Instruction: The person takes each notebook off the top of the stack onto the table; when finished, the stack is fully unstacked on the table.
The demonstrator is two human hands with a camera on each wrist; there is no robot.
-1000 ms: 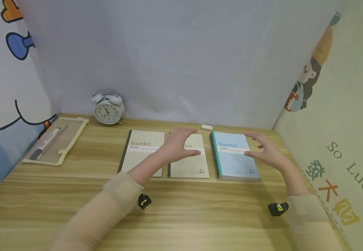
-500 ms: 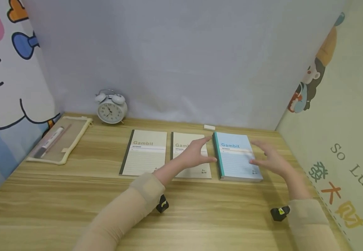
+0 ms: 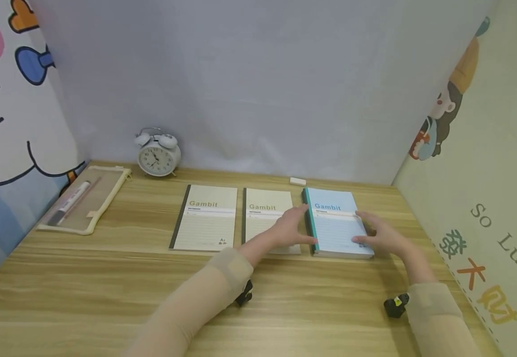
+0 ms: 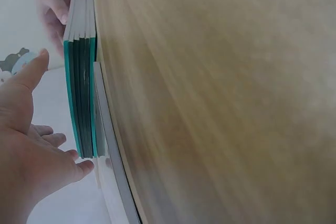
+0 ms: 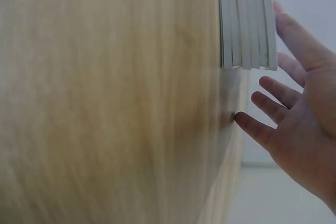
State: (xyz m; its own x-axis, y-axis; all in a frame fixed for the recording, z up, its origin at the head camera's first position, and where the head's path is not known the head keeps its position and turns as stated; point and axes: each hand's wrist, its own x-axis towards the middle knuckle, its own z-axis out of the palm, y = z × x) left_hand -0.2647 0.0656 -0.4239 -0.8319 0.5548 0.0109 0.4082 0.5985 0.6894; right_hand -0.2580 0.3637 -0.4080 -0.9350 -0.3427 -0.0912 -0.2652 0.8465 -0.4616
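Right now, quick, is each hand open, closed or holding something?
Left hand: open, beside the notebook stack, holding nothing.
Right hand: open, at its other side, holding nothing.

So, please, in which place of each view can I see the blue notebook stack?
Head: the blue notebook stack lies right of centre.
Left wrist: upper left, with teal spines showing.
Right wrist: top, right of centre, page edges showing.
Shared landmark: the right hand, beside the stack in all three.

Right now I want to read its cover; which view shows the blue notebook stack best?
The head view: the blue notebook stack lies cover up, with "Gambit" readable. The left wrist view shows its teal spines and page edges from the side; the right wrist view, only page edges.
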